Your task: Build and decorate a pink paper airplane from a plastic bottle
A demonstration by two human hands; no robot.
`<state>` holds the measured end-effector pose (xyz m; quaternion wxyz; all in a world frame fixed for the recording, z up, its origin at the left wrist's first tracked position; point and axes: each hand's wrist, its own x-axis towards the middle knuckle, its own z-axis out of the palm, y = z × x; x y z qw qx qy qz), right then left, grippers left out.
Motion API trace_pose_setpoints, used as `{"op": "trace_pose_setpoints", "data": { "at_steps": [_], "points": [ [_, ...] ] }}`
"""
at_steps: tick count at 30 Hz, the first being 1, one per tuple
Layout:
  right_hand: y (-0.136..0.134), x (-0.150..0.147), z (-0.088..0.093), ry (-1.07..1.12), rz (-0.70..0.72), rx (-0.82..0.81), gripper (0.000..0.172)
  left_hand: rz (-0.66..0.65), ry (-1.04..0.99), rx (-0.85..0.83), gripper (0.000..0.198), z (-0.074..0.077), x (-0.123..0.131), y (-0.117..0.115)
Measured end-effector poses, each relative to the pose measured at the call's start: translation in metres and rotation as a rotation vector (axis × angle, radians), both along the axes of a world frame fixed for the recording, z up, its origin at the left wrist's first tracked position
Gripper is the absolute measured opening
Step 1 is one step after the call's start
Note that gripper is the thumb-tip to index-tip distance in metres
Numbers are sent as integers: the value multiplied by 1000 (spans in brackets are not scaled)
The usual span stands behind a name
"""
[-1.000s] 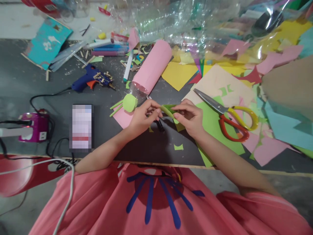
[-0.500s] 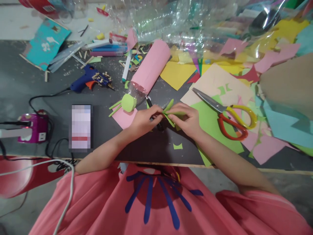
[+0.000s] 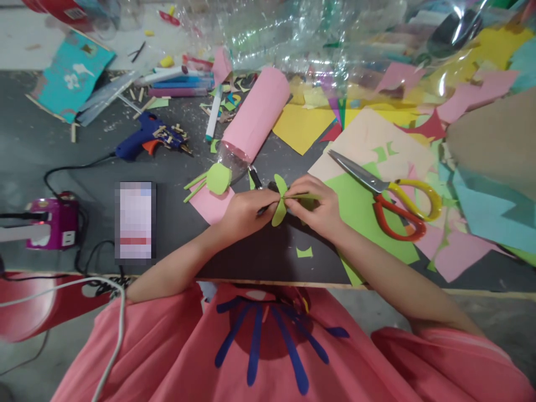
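Both my hands meet over the dark table, pinching a small green paper cut-out with leaf-like lobes. My left hand is closed at the piece's left side. My right hand is closed on its right part, where a thin green strip runs under the fingers. Just beyond the hands lies a plastic bottle wrapped in pink paper, with a green disc at its mouth. A black marker lies partly under my left hand.
Red-and-yellow scissors lie on green paper to the right. A blue glue gun with its cord sits at the left, a phone nearer me, a magenta box at far left. Coloured paper scraps and clear bottles crowd the back.
The green paper was a folded strip held between both hands; now it is opened out into lobes. Both hands shifted slightly and stay pinched on it.
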<state>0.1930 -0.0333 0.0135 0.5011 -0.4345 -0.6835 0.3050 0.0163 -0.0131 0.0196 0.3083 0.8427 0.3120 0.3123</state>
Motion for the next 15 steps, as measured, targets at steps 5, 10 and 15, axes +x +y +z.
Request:
{"op": "trace_pose_setpoints", "data": {
  "at_steps": [5, 10, 15],
  "points": [
    [1, 1, -1, 14, -10, -20, 7, 30, -31, -92, 20, 10, -3, -3],
    [5, 3, -5, 118, -67, -136, 15, 328, -85, 267, 22, 37, -30, 2],
    [7, 4, -7, 183, -121, -213, 23, 614, -196, 110, 37, 32, -54, 37]
  ]
}}
